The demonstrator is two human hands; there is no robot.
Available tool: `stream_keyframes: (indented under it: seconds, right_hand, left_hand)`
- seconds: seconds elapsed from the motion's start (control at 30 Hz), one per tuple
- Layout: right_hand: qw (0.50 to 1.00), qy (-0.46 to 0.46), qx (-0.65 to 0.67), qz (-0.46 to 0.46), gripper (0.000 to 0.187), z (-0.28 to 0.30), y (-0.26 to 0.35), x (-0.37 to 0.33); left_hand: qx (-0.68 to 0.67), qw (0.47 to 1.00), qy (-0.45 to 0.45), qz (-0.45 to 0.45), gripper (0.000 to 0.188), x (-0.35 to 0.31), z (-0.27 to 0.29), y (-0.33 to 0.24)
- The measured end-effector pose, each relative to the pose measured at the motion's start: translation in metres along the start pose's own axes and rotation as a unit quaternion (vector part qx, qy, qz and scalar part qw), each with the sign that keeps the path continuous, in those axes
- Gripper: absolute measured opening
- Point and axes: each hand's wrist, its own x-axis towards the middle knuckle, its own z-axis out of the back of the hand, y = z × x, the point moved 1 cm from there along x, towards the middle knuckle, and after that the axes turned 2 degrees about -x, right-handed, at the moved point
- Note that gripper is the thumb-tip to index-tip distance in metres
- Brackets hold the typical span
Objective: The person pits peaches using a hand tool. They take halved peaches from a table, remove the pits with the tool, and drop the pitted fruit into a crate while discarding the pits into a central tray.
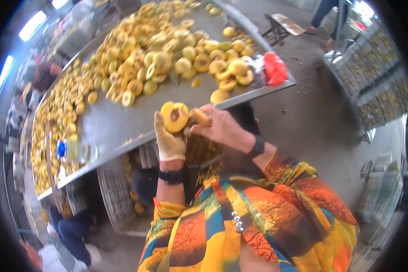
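In my left hand [171,143], which wears a pale knitted glove, a halved yellow peach [174,118] is held with its cut face up. A brownish hollow shows at the middle of that face. My right hand [224,128] is bare and closed around a short tool with a tan, wooden-looking handle [201,118], just right of the peach. The tool's working end is too blurred to make out. Both hands are at the near edge of a metal table [109,124], above a container of brown and yellow scraps [201,152].
Many halved peaches [136,59] are heaped across the table. A red plastic bag [275,69] lies at its right corner, and a clear bottle with a blue cap [75,152] at its left. Crates [115,195] stand below, a rack of trays [371,68] to the right. Other people are at left.
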Motion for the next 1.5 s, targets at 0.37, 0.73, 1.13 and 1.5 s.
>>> stream_keyframes:
  seconds: [0.37, 0.73, 1.13, 1.5]
  right_hand:
    - [0.993, 0.110, -0.044, -0.021, 0.032, -0.045, 0.006, -0.034]
    - [0.984, 0.147, 0.030, -0.099, 0.040, -0.048, 0.000, -0.040]
    - [0.911, 0.280, 0.157, -0.259, 0.025, -0.049, 0.009, -0.052]
    - [0.794, 0.285, 0.338, -0.417, 0.010, -0.061, 0.011, -0.048]
  left_hand:
    - [0.039, 0.992, -0.111, -0.051, 0.056, -0.021, 0.052, 0.010]
    - [0.094, 0.990, -0.047, -0.098, 0.057, -0.016, 0.058, 0.025]
    - [0.140, 0.989, -0.011, 0.046, 0.045, -0.017, 0.060, 0.003]
    - [0.099, 0.991, -0.091, -0.026, 0.050, -0.017, 0.060, 0.016]
